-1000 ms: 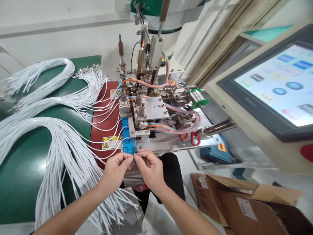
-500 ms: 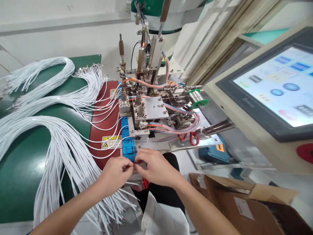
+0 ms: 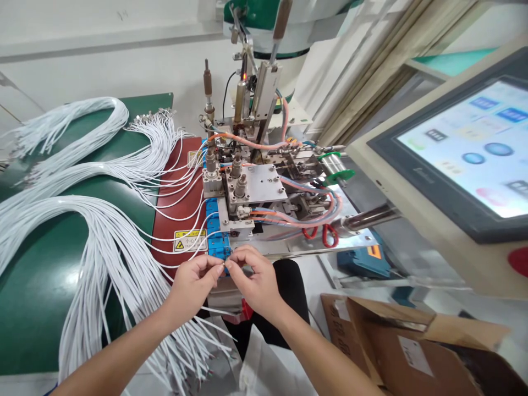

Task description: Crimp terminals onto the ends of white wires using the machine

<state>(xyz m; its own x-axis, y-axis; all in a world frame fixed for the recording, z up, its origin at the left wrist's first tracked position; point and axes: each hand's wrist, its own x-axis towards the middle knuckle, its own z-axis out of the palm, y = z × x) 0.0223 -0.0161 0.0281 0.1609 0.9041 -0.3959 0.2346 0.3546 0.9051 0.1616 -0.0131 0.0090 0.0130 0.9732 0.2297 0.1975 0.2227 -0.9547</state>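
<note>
My left hand (image 3: 193, 284) and my right hand (image 3: 253, 280) meet fingertip to fingertip just below the blue clamp blocks (image 3: 216, 242) at the front of the machine (image 3: 256, 187). Both are closed in a pinch on the end of a thin white wire (image 3: 225, 265), whose tip is too small to make out. Loose white wire ends (image 3: 198, 346) fan out under my left forearm. Several white wires run from the blue blocks leftward over a red plate (image 3: 177, 203).
Large bundles of white wires (image 3: 82, 220) lie on the green mat (image 3: 33, 286) at left. A touchscreen panel (image 3: 466, 148) stands at right, with a red button (image 3: 520, 258) below it. An open cardboard box (image 3: 404, 341) sits at lower right, a blue device (image 3: 363, 258) behind it.
Both hands dipped slightly half a second ago and have come back up to the blue blocks, still pinched together. The view shifted a little.
</note>
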